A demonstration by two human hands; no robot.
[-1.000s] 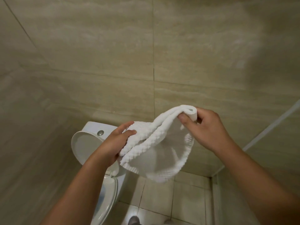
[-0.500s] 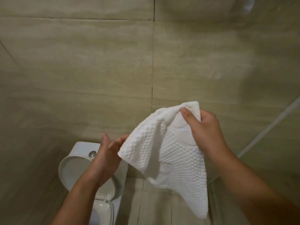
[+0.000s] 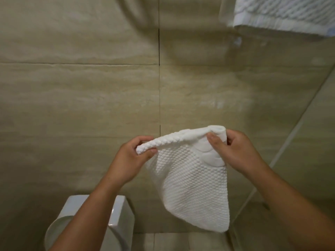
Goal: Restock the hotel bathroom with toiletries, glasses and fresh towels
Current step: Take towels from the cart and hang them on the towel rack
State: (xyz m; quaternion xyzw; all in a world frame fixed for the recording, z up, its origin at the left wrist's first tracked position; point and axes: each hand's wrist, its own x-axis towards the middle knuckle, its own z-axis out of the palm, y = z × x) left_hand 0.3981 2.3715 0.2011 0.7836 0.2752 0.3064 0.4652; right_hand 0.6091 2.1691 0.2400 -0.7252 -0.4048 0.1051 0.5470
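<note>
Holding white towel (image 3: 192, 182) by top edge, pinched at opposite corners in left hand (image 3: 128, 162) and right hand (image 3: 239, 153) (hangs before tiled wall (image 3: 81, 96))

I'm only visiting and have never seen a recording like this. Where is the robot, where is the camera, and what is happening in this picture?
There is no robot here: a person works with bare hands. The single camera sits on the person's head and looks forward and down, so you see their own arms reaching out. The left hand and the right hand each grip the top edge of a white towel, which hangs down between them. Behind it is a beige tiled wall. Lower left stands a white toilet. At the top right a second towel hangs, only partly in view.
</note>
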